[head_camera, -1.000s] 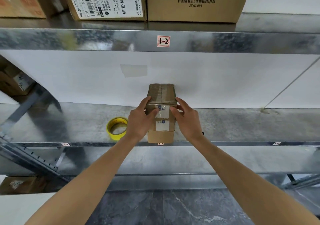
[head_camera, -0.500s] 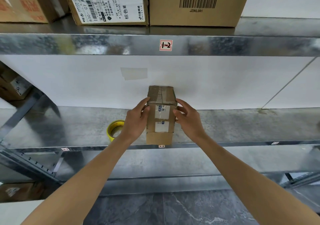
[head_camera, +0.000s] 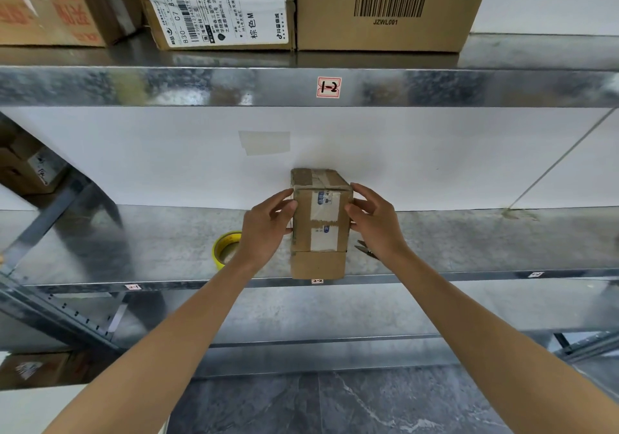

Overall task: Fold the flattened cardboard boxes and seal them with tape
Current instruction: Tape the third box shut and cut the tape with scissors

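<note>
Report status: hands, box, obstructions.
Left hand, right hand touching box sides. Upright on shelf, taped. Tape roll left, not blocking.

Brown cardboard box (head_camera: 318, 226) stands upright, apparently taped shut; yellow tape roll (head_camera: 222, 249) lies just left of it.

The left hand (head_camera: 268, 229) and right hand (head_camera: 378, 222) are bare, as are both forearms (head_camera: 167, 350).
</note>
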